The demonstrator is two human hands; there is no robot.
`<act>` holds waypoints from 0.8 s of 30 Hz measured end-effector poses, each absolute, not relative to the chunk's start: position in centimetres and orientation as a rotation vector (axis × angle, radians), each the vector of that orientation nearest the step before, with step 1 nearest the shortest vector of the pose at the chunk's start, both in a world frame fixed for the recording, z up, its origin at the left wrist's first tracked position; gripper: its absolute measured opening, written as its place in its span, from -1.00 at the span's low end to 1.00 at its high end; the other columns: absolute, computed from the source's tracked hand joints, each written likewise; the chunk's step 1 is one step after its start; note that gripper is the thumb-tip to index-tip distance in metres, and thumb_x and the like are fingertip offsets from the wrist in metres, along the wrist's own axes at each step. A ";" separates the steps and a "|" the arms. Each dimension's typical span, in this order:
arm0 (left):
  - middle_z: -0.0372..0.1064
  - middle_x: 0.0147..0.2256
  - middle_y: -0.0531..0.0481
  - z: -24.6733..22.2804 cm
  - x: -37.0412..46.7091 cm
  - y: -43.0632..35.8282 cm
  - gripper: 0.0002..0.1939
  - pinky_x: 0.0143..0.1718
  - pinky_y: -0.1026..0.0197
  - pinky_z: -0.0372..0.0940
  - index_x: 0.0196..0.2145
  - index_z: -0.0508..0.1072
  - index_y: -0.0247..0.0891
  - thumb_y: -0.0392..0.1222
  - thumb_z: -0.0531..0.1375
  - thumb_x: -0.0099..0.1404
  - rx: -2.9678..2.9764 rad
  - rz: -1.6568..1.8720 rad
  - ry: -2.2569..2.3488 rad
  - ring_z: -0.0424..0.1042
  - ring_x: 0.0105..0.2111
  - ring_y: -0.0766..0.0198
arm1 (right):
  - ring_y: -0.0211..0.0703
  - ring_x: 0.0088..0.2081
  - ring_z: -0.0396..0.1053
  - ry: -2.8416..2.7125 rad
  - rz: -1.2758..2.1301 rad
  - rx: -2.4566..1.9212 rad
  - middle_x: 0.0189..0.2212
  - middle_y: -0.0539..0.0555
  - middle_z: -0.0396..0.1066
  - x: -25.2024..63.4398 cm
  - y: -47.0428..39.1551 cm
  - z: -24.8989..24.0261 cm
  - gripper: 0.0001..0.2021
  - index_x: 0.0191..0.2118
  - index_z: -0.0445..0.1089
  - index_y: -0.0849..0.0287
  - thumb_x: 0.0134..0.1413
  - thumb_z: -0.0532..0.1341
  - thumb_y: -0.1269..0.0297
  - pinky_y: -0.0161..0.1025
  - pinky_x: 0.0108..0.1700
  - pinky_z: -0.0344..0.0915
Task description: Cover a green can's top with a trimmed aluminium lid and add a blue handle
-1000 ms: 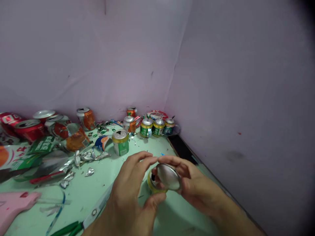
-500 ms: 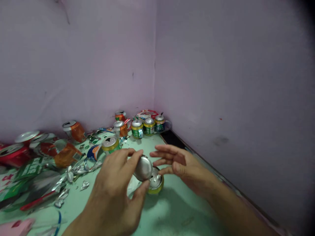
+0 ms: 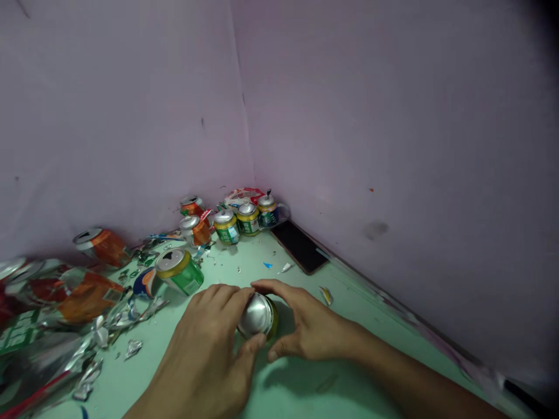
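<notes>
Orange cut can (image 3: 89,297), on its side, among foil scraps (image 3: 133,348). Green can (image 3: 179,270), open-topped. Left hand (image 3: 213,337), fingers and thumb grasping silver disc (image 3: 255,316), on yellow-rimmed can (image 3: 274,326) low centre. Right hand (image 3: 305,323), fingers curved around that can's right side; contact unclear. Phone (image 3: 300,247), beyond, by wall.
</notes>
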State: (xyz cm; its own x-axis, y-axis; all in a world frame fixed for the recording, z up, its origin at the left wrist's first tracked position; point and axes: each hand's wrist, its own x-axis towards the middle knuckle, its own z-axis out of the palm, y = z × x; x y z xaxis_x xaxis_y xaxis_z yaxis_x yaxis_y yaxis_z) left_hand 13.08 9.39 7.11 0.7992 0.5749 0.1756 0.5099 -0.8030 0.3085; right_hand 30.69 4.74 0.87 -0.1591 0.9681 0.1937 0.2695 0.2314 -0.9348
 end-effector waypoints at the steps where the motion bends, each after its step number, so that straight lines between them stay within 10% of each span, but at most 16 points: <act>1: 0.34 -0.25 -0.05 7.1 13.1 9.4 -0.71 -0.25 -0.06 0.27 -0.18 0.29 -0.19 -0.30 0.15 0.09 2.738 0.374 0.847 0.32 -0.25 0.09 | 0.06 0.07 0.22 -1.614 0.978 -1.188 0.07 0.19 0.26 30.7 4.7 0.8 -0.16 0.12 0.14 0.13 -0.38 0.43 0.19 0.00 0.10 0.13; 24: 0.36 -0.01 -0.08 3.0 5.3 6.0 -0.50 -0.14 0.13 0.39 0.10 0.18 -0.10 -0.05 0.11 0.19 2.854 0.769 1.149 0.40 -0.07 0.08 | 0.09 0.17 0.10 -1.576 0.916 -1.298 0.14 0.19 0.17 31.7 3.4 3.1 -0.30 0.13 0.12 0.06 -0.19 0.36 0.17 0.13 0.19 -0.02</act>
State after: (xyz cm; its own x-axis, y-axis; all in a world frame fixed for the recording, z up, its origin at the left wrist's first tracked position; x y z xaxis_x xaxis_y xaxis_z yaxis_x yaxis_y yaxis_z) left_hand 5.26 5.97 3.01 0.6197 0.6448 0.4473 0.6593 -0.7370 0.1489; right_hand 31.72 3.41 3.07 -0.0741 0.9829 0.1685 0.3398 0.1838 -0.9224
